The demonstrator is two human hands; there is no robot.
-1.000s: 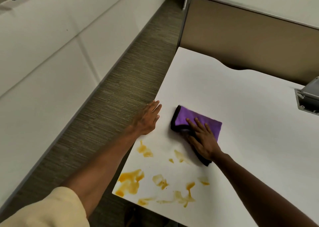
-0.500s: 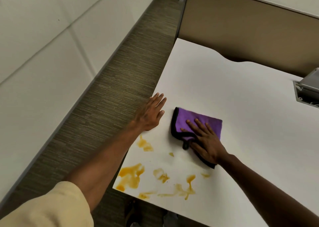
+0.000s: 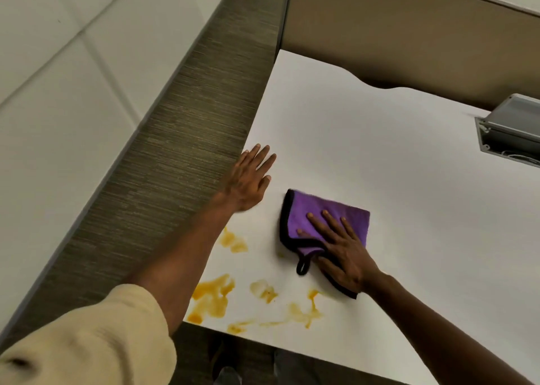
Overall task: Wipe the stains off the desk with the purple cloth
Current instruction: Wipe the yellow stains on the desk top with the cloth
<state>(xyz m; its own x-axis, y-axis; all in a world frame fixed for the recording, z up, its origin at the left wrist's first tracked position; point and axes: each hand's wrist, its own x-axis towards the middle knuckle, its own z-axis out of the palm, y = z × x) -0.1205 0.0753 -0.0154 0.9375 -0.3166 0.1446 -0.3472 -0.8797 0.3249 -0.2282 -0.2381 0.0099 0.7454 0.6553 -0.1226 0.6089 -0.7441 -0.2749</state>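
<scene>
A folded purple cloth with a black edge and a small hanging loop lies on the white desk. My right hand presses flat on the cloth, fingers spread. My left hand rests flat and open on the desk's left edge, a short way left of the cloth. Orange-yellow stains cover the near left corner of the desk, with a smaller stain beside my left forearm and streaks just below the cloth.
A tan partition panel stands behind the desk. A grey cable box with an open lid is set into the desk at the right. Carpeted floor and a white wall lie to the left.
My right hand has slid the cloth over the stains near the desk's middle, and those spots are gone. The black loop now shows. My left hand stays on the edge.
</scene>
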